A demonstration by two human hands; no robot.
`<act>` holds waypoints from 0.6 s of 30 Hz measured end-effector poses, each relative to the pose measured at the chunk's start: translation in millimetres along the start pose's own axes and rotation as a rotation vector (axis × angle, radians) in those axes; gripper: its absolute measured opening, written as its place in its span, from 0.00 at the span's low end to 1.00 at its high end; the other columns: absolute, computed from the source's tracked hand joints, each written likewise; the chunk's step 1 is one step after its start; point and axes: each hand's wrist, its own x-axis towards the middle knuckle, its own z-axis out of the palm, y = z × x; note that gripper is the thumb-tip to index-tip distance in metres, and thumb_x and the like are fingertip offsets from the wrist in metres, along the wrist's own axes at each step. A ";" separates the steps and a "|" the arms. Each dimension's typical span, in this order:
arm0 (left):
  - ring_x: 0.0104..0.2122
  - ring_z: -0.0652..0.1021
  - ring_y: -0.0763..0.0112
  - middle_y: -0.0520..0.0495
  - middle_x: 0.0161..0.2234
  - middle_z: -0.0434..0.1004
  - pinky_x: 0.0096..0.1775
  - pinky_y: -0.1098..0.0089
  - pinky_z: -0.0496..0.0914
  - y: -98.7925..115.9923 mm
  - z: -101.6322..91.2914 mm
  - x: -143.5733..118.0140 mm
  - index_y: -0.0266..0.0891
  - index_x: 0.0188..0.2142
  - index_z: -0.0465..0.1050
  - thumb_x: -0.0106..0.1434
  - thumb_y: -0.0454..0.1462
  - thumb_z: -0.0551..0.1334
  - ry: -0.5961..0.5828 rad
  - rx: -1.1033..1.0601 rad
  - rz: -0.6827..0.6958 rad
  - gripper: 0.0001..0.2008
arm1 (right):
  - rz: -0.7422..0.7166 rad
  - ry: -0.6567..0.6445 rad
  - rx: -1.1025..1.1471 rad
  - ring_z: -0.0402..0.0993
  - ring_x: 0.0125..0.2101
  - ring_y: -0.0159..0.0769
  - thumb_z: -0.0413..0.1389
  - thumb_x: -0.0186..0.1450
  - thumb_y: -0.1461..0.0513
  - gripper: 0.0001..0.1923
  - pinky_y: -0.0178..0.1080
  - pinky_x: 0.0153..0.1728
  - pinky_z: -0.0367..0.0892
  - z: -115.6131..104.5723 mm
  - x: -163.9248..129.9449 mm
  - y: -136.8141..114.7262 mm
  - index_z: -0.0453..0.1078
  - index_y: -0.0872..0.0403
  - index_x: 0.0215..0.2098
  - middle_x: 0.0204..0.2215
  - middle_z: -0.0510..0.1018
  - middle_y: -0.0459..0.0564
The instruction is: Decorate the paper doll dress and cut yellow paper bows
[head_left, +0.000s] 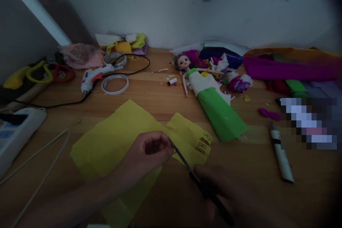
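Observation:
My left hand point(153, 148) is closed in a pinch over the yellow paper. At its fingertips shows a small paper piece point(174, 151) with a dark drawn outline, mostly hidden. My right hand point(224, 188), dark and blurred, grips a pair of scissors point(184, 158), whose blades point up and left to the left fingertips. Underneath lies a large yellow paper sheet point(114, 131). Beside it, a smaller yellow sheet point(184, 131) has small looped shapes drawn along its cut right edge.
A doll point(183, 62) in a green and white paper dress point(220, 114) lies behind. To the right is a marker point(281, 156). A glue gun point(93, 76), tape rolls point(115, 84), a corded power strip point(21, 131) and a white wire point(50, 164) occupy the left.

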 end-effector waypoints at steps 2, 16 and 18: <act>0.18 0.59 0.81 0.58 0.19 0.63 0.19 0.78 0.52 -0.8 -0.3 -0.1 0.38 0.23 0.69 0.52 0.37 0.64 0.000 -0.002 0.004 0.06 | -0.003 0.003 -0.007 0.75 0.30 0.37 0.51 0.64 0.60 0.05 0.34 0.28 0.66 0.3 0.4 1.2 0.68 0.51 0.34 0.27 0.79 0.46; 0.18 0.59 0.80 0.58 0.17 0.61 0.20 0.77 0.53 6.4 1.1 0.1 0.39 0.21 0.69 0.51 0.38 0.65 0.030 0.040 -0.053 0.07 | -0.021 0.062 -0.019 0.72 0.28 0.33 0.49 0.67 0.62 0.09 0.32 0.27 0.62 1.7 5.4 14.4 0.65 0.52 0.28 0.25 0.77 0.44; 0.18 0.60 0.80 0.57 0.17 0.62 0.20 0.76 0.53 7.8 1.9 -0.1 0.38 0.22 0.70 0.50 0.40 0.66 0.073 0.038 -0.075 0.09 | -0.003 0.136 -0.065 0.71 0.27 0.34 0.51 0.65 0.61 0.07 0.33 0.27 0.62 2.6 9.8 18.0 0.63 0.52 0.28 0.26 0.76 0.45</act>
